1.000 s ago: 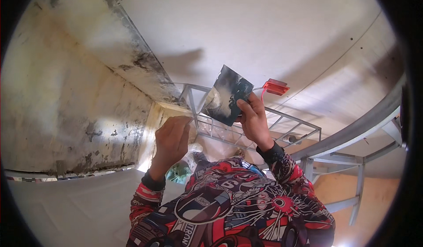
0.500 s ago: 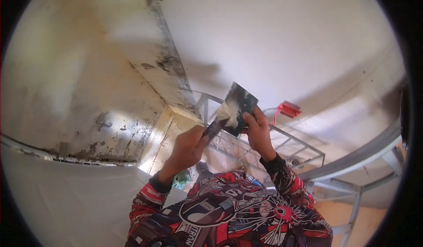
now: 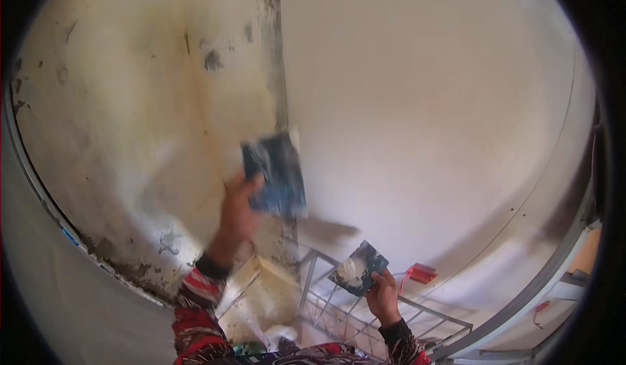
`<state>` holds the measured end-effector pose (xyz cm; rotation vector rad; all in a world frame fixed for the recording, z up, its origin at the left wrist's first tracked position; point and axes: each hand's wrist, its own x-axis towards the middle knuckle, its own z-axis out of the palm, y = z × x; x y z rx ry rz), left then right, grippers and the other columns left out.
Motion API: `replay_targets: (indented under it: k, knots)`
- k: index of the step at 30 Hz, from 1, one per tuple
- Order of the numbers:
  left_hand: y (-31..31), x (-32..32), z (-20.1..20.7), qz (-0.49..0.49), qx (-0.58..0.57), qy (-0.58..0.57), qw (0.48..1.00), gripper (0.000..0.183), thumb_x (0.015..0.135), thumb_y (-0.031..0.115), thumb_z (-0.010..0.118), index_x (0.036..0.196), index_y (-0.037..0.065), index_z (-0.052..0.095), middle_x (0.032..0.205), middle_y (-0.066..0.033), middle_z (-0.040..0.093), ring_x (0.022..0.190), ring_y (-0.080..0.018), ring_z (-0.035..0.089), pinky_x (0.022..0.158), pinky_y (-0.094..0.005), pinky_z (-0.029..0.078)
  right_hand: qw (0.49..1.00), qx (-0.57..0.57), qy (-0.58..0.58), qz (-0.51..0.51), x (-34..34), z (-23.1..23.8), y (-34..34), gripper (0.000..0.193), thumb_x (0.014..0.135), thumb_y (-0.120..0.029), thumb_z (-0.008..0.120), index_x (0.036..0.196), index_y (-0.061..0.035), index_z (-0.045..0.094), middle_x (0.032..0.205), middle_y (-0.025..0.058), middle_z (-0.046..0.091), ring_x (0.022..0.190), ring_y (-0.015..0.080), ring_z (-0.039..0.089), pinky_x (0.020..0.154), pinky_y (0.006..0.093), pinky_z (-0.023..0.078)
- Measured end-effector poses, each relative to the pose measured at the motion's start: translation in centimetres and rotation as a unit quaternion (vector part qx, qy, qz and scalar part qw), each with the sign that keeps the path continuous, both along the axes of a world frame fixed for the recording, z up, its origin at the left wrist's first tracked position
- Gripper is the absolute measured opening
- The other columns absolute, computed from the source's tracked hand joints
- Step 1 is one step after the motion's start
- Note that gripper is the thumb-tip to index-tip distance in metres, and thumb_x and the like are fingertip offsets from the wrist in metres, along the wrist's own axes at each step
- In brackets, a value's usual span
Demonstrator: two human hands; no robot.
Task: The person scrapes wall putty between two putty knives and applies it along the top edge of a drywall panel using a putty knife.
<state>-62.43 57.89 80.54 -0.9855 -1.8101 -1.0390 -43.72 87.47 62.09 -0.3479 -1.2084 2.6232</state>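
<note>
My left hand (image 3: 236, 223) is raised and closed on a dark, flat, roughly rectangular putty spreader (image 3: 280, 176), blurred by motion, with pale smears on its face. The spreader is in front of the corner where the stained wall (image 3: 130, 104) meets the smooth pale surface (image 3: 417, 117); whether it touches either I cannot tell. Lower and to the right, my right hand (image 3: 385, 298) pinches a second dark square spreader (image 3: 375, 258) by its edge, thumb on top. A whitish lump of putty (image 3: 351, 272) lies on that one.
A grey metal frame with bars (image 3: 417, 309) stands below my right hand. A red object with a cord (image 3: 422, 273) is beside it. Grey metal railing (image 3: 521, 293) curves along the right, and a pale sheet (image 3: 72, 287) covers the lower left.
The two spreaders were together at the putty; now they are apart. My left hand has gone up toward the corner, the right stays low with the putty. The view has tilted up.
</note>
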Motion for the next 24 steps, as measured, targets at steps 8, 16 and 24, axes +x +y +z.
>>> replay_targets:
  k: [8, 16, 24]
  knots:
    - [-1.7, -11.2, 28.0, 0.177, 0.156, 0.294, 0.926, 0.023, 0.095, 0.015, 0.062, 0.117, 0.011, 0.069, 0.087, -0.0127, 0.070, 0.077, -0.0288, 0.063, 0.068, -0.0361, 0.050, 0.996, -0.011, 0.052, -0.074, 1.6, 3.2, -2.7, 0.026, 0.096, -0.003, 0.046, 0.119, -0.0053, 0.058, 0.105, 0.0062, 0.067, 0.085, 0.0198, 0.067, 0.062, 0.0351, 0.053]
    - [-1.7, -16.6, 33.2, 0.213, 0.158, 0.325, 0.908, 0.038, 0.090, 0.008, 0.061, 0.125, 0.021, 0.066, 0.098, -0.0027, 0.074, 0.094, -0.0235, 0.065, 0.077, -0.0402, 0.048, 0.987, -0.030, 0.061, -0.145, 2.4, 4.9, -4.9, 0.027, 0.095, -0.001, 0.043, 0.119, -0.0032, 0.056, 0.107, 0.0081, 0.067, 0.088, 0.0225, 0.068, 0.070, 0.0384, 0.059]
    - [-0.1, -19.2, 33.4, 0.267, 0.150, 0.374, 0.876, 0.042, 0.089, 0.010, 0.061, 0.129, 0.024, 0.063, 0.125, 0.0047, 0.070, 0.107, -0.0217, 0.064, 0.085, -0.0420, 0.045, 0.990, -0.007, 0.061, -0.129, 2.6, 4.1, -4.8, 0.032, 0.095, -0.003, 0.043, 0.125, -0.0040, 0.054, 0.114, 0.0101, 0.065, 0.097, 0.0254, 0.068, 0.076, 0.0444, 0.060]
